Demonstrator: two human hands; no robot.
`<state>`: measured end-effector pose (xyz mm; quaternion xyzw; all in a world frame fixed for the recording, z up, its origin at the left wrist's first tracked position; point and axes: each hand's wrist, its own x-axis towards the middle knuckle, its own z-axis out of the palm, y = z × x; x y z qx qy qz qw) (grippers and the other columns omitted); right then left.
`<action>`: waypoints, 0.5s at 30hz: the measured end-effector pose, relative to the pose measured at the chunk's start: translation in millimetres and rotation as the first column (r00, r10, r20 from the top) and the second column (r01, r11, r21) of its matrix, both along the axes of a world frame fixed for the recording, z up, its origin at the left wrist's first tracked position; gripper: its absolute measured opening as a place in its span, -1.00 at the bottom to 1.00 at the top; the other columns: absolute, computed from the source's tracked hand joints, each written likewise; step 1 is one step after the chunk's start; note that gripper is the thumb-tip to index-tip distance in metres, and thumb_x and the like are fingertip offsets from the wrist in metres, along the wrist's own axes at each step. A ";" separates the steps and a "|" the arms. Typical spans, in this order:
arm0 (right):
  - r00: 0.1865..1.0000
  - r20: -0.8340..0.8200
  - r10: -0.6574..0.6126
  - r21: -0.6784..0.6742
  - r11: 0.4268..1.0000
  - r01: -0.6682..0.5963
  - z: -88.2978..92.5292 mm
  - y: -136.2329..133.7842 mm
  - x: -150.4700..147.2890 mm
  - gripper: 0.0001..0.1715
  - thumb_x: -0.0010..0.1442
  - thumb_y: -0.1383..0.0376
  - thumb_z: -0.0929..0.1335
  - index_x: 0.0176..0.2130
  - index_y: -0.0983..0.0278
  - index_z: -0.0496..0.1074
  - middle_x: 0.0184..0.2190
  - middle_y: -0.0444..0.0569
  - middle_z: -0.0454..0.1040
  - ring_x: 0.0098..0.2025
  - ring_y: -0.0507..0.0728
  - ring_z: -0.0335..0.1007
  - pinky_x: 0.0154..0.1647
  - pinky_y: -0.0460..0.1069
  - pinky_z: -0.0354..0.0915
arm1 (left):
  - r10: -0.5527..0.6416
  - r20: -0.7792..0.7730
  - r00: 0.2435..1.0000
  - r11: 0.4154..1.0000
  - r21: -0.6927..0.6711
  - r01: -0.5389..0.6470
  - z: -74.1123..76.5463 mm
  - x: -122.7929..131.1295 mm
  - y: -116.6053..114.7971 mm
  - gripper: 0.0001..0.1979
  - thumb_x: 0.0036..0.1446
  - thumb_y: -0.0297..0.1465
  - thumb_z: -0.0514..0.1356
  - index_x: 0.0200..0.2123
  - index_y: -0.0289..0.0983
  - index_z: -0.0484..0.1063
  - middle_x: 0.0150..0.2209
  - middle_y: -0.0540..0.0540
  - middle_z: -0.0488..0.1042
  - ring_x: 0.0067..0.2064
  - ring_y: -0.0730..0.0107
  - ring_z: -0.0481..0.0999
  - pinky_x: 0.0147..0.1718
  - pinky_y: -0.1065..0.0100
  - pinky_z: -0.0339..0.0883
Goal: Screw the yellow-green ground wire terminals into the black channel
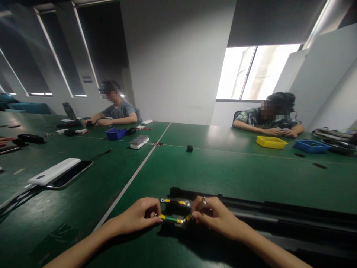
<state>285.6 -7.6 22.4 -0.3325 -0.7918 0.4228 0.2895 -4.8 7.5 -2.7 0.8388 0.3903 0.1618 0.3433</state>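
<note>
Between thumb and fingers, my left hand [142, 214] pinches the left end of a short green wire [170, 219] with yellow sleeves and metal terminals. Its right terminal meets a small yellow-sleeved wire end [188, 217], which my right hand [216, 216] grips with closed fingertips; the rest of that piece is hidden by the fingers. Just behind lies a short black wire [174, 202] with yellow sleeves and ring terminals, reaching over the end of a long black rail [251, 210]. The rail runs rightward beneath and beyond my right hand.
Left of me, a white power bank [57, 171] rests by a phone [74, 175] with cables. A small black block [189, 148] sits mid-table. Farther off are blue [115, 133], yellow [271, 142] and another blue tray [312, 146]. Two people sit across the green table [223, 167].
</note>
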 end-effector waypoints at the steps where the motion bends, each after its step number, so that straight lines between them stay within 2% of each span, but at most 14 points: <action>1: 1.000 0.002 0.006 0.004 1.000 -0.006 0.0 0.1 0.1 -0.66 0.26 0.10 0.32 -0.34 0.33 0.41 -0.49 -0.11 0.39 -0.51 -0.02 0.24 -0.49 -0.13 0.19 | -0.001 0.001 1.000 1.000 -0.002 0.001 0.4 0.1 -0.1 -0.90 0.15 -0.40 0.23 -0.35 -0.30 0.39 -0.38 0.03 0.36 -0.39 0.44 0.33 -0.41 0.49 0.17; 7: 1.000 -0.003 0.007 0.051 0.999 -0.007 2.9 -1.0 -0.2 -0.71 0.28 0.18 0.29 -0.36 0.33 0.42 -0.47 -0.08 0.43 -0.45 0.02 0.30 -0.39 -0.10 0.26 | -0.003 -0.006 1.000 1.000 -0.022 0.003 3.5 0.9 -1.0 -0.92 0.15 -0.41 0.22 -0.34 -0.31 0.39 -0.38 0.02 0.37 -0.38 0.44 0.34 -0.40 0.49 0.19; 15: 1.000 -0.011 -0.007 -0.010 1.000 0.007 4.8 -2.3 -1.1 -0.68 0.28 0.15 0.29 -0.30 0.36 0.44 -0.47 -0.06 0.45 -0.49 -0.01 0.32 -0.51 -0.15 0.25 | 0.001 -0.024 1.000 1.000 0.000 -0.001 2.4 0.2 -0.9 -0.91 0.16 -0.40 0.22 -0.34 -0.30 0.39 -0.37 0.02 0.37 -0.38 0.44 0.33 -0.41 0.48 0.19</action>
